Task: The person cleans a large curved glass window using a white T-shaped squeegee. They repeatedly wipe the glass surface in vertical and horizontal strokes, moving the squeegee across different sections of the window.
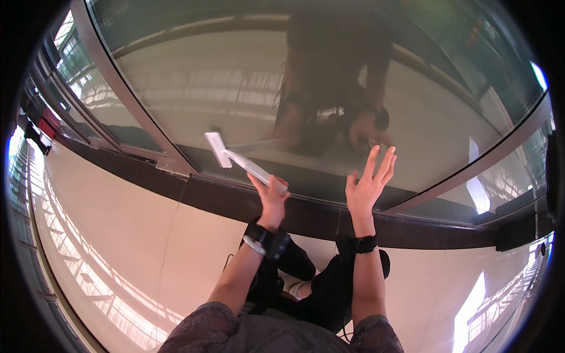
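My left hand [273, 196] is closed around the handle of a white squeegee-like tool [251, 167]. Its flat head lies at or very near the large glass pane [220, 88], towards the pane's lower left; whether it touches is unclear. My right hand [370, 183] is raised with fingers spread and holds nothing, close to the lower part of the same pane. I cannot tell if its fingertips touch the glass. A black band with a device sits on each wrist. My dark reflection shows in the glass.
Metal frame posts [128, 84] bound the pane left and right. A dark stone base strip [220, 198] runs below it, above a pale tiled floor [132, 238]. My bent knees are close under my arms. At the far left, a person in dark clothing stands near a red object [49, 122].
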